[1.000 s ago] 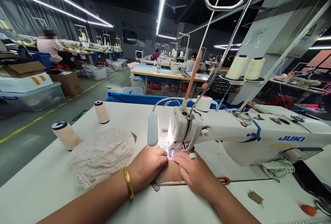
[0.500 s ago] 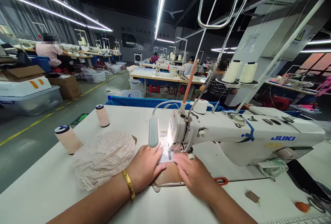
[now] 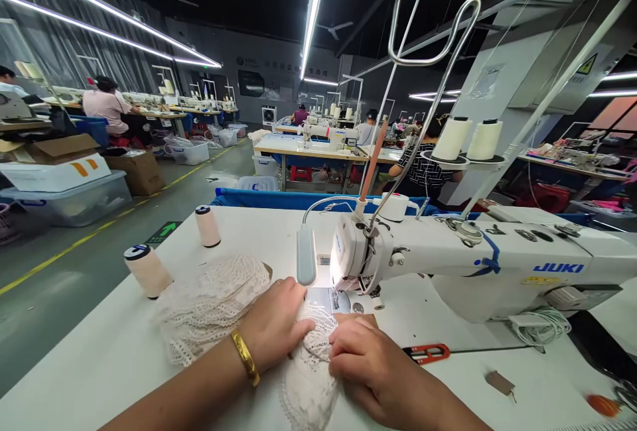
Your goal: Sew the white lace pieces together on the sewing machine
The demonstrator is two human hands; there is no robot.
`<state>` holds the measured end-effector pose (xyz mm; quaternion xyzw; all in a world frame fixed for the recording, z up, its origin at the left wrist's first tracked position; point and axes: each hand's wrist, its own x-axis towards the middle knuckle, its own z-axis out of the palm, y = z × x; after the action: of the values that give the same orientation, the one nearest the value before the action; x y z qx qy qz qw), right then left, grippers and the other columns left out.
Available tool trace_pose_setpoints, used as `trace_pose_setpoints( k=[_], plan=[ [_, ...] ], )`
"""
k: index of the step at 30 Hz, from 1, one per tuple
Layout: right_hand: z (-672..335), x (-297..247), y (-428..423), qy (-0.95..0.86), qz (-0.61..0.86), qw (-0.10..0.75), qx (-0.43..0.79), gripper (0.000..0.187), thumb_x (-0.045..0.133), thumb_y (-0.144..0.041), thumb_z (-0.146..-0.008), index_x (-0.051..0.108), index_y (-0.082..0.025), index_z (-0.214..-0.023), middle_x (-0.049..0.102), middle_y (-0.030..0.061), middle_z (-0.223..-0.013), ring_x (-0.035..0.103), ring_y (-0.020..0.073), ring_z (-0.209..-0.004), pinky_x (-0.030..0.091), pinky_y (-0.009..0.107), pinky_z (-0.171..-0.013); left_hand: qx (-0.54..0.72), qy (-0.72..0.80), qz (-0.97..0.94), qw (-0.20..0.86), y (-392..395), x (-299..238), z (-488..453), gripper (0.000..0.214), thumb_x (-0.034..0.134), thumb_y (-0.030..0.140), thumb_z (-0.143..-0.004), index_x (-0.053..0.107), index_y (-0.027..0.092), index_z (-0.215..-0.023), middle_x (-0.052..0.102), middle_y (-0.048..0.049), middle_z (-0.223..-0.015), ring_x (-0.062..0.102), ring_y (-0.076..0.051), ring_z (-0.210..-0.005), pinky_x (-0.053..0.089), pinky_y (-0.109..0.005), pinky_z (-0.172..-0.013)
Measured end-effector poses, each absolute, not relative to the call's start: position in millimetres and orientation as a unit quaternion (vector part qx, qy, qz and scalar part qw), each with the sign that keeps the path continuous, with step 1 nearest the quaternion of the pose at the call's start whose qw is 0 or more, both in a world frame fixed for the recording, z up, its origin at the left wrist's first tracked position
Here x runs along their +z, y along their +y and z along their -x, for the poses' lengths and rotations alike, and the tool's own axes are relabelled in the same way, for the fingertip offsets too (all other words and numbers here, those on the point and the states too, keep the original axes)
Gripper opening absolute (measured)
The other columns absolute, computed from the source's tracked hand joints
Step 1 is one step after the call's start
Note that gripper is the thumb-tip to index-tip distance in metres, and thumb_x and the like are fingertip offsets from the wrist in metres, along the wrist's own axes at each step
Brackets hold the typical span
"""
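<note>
Lace (image 3: 308,398) lies on the table (image 3: 99,358) at 7 o'clock from the machine's foot (image 3: 338,301), its near end spread loosely. Both hands are on it, slightly apart: the left hand (image 3: 283,317) lies open along the 9 o'clock side, thumb out on top, while the right hand (image 3: 365,357) has its fingers curled closed on the 3 o'clock edge. How firmly either presses cannot be told.

Uneven pull looks the likeliest trouble: should the right hand draw harder than the left holds, the open mesh could stretch, ruck or skew. A fold or seam, I cannot tell which, crosses it between the hands, and anything underneath could slip unseen. The left fingertips sit just beside the lit plate (image 3: 318,298), so a slide toward 2 o'clock would bring them close to the foot.

At 10 o'clock, the pile (image 3: 213,302) crowds the left wrist; its frilly edges could snag on the bracelet (image 3: 245,358) if that arm sweeps outward. At 3 o'clock from the right hand, the snips (image 3: 432,353) lie dark end toward it, where a careless shift might meet the knuckles or nick the mesh.
</note>
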<state>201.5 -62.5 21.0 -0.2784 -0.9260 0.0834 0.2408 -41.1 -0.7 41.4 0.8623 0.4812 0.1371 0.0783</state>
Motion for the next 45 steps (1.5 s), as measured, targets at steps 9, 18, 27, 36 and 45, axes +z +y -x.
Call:
trace_pose_setpoints(
  k=[9,18,27,36,45],
  plan=[
    [-209.6,21.8,-62.0,-0.919,0.263,0.256,0.142,0.019,0.054,-0.010,-0.075,0.058,-0.026,-0.086,0.066,-0.0010,-0.085,0.059,0.0189,-0.078,0.045,0.035,-0.075,0.107,0.465,-0.873,0.102,-6.7,27.7,28.2,0.019,0.048,0.015,-0.100,0.058,0.020,-0.085,0.067,-0.0073,-0.095,0.063,-0.024,-0.086,0.045,-0.035,-0.075],
    [-276.4,26.8,-80.8,-0.820,0.469,0.189,0.269,0.007,0.060,-0.026,-0.102,0.064,-0.027,-0.108,0.067,0.0047,-0.109,0.062,0.0241,-0.107,0.052,0.037,-0.093,0.084,0.455,-0.869,0.172,-4.1,35.6,31.8,0.014,0.054,0.015,-0.098,0.056,0.019,-0.086,0.065,-0.0061,-0.098,0.060,-0.024,-0.089,0.044,-0.035,-0.077],
    [-237.5,37.5,-65.2,-0.733,0.563,0.265,0.275,0.028,0.069,-0.043,-0.097,0.066,-0.024,-0.117,0.069,0.0085,-0.116,0.062,0.0287,-0.109,0.047,0.040,-0.094,0.255,0.383,-0.864,0.203,-10.5,19.4,24.7,0.016,0.056,0.021,-0.097,0.057,0.021,-0.082,0.063,-0.0026,-0.086,0.059,-0.020,-0.078,0.043,-0.029,-0.069],
    [-200.4,18.7,-37.2,-0.677,0.514,0.285,0.444,0.009,0.063,-0.025,-0.091,0.067,-0.022,-0.099,0.050,-0.0055,-0.073,0.047,0.0144,-0.068,0.035,0.025,-0.063,0.356,0.357,-0.817,0.280,-6.1,20.7,26.7,0.020,0.064,0.027,-0.097,0.060,0.021,-0.079,0.068,0.0007,-0.082,0.064,-0.018,-0.079,0.049,-0.027,-0.071],
    [-196.9,9.3,-45.8,-0.762,0.424,0.388,0.300,0.016,0.053,-0.027,-0.101,0.067,-0.025,-0.095,0.061,-0.0001,-0.085,0.058,0.0192,-0.082,0.042,0.031,-0.075,0.411,0.257,-0.871,0.080,-15.6,16.6,20.0,0.021,0.047,0.011,-0.104,0.055,0.022,-0.088,0.064,0.0005,-0.082,0.057,-0.017,-0.075,0.047,-0.027,-0.069]
  ],
)
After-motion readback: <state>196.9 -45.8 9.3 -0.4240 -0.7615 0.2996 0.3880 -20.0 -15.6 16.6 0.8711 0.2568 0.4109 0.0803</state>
